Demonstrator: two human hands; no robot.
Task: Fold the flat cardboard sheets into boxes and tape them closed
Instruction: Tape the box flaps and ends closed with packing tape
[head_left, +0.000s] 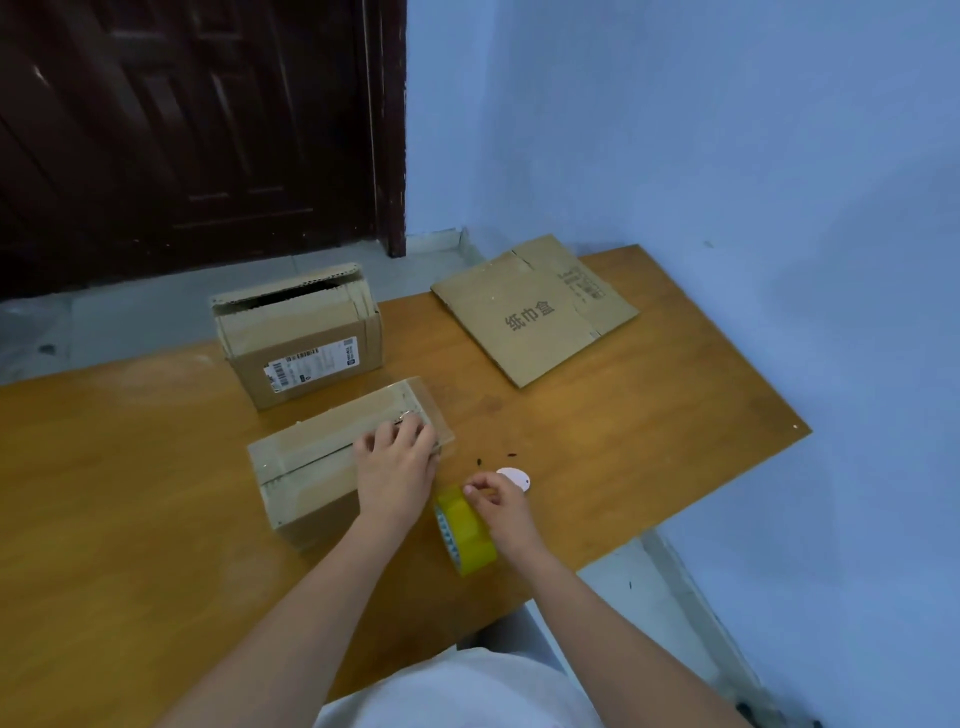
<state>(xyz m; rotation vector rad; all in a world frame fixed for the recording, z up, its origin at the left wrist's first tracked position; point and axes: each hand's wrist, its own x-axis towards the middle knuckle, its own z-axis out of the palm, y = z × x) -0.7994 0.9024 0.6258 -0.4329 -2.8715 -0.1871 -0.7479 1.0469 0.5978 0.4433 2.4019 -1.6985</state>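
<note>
A small folded cardboard box (306, 462) lies on the wooden table (130, 493), its top flaps closed under clear tape. My left hand (397, 460) presses flat on the right end of its top. To the right, a yellow roll of tape (465, 530) stands on edge on the table. My right hand (496, 501) holds the roll from above, thumb and forefinger pinched at its top. A flat cardboard sheet (535, 309) with printed characters lies at the far right of the table. A larger box (301, 338) with a shipping label stands behind, its top partly open.
A small white oval tag (514, 477) lies just beyond my right hand, with a few dark specks near it. The table's right edge runs diagonally beside a blue wall (727, 130). A dark wooden door (182, 130) stands behind the table.
</note>
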